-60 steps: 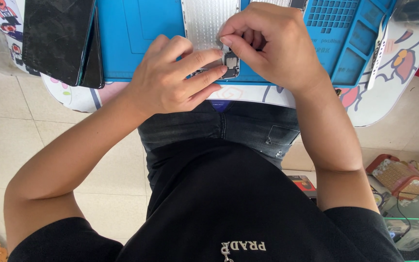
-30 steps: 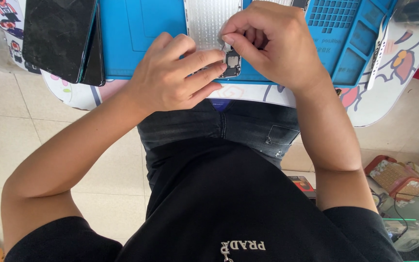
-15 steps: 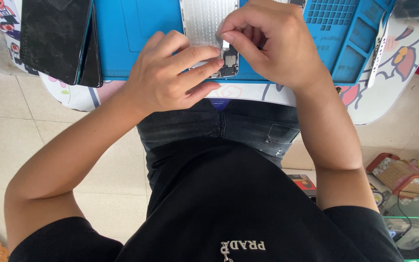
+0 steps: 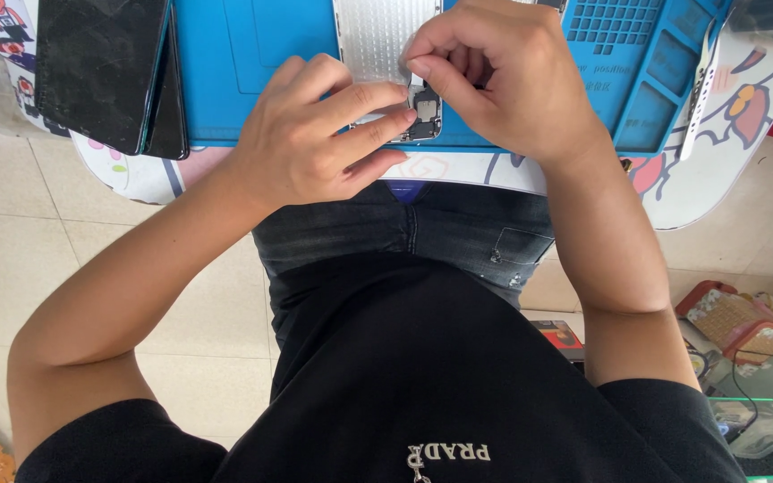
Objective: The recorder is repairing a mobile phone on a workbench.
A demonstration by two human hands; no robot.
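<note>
Opened phone (image 4: 385, 54) lies on the blue mat (image 4: 252, 63); our left hand (image 4: 315, 134) steadies it, fingers flat, while our right hand (image 4: 503, 80) fingers pinch together at its lower board; next needs a careful lift

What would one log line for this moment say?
left hand: fingers flat on opened phone | right hand: pinching at its lower end | phone: on blue mat | dark screens: stacked on mat's edge

Both hands (image 4: 404, 107) on opened phone (image 4: 391, 63)
</note>
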